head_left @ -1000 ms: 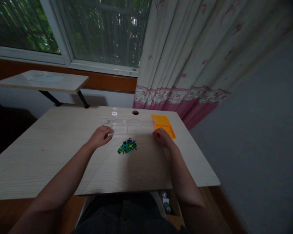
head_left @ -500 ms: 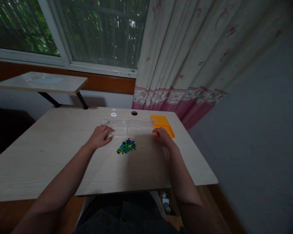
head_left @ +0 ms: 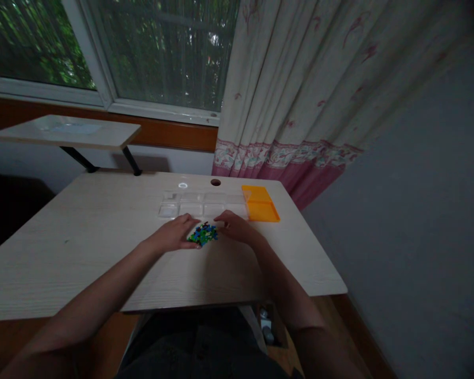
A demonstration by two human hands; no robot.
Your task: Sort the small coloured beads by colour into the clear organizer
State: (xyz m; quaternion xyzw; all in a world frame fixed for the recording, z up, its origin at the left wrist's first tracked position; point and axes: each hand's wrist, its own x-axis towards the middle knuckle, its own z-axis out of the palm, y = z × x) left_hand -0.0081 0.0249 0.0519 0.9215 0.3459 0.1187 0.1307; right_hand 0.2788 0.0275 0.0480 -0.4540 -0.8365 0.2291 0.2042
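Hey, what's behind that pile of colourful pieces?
Behind the pile lies a clear compartmented tray, then a round hole in the tabletop. The right hand covers part of the tray's near edge.

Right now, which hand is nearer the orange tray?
Right. The right hand is left of the orange tray, toward the person; the left hand is farther left, beside the colorful pile.

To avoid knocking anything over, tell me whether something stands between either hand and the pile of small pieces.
Nothing visible does: the left hand is at the left edge of the pile, the right hand close by its right, and the clear divided tray lies beyond it.
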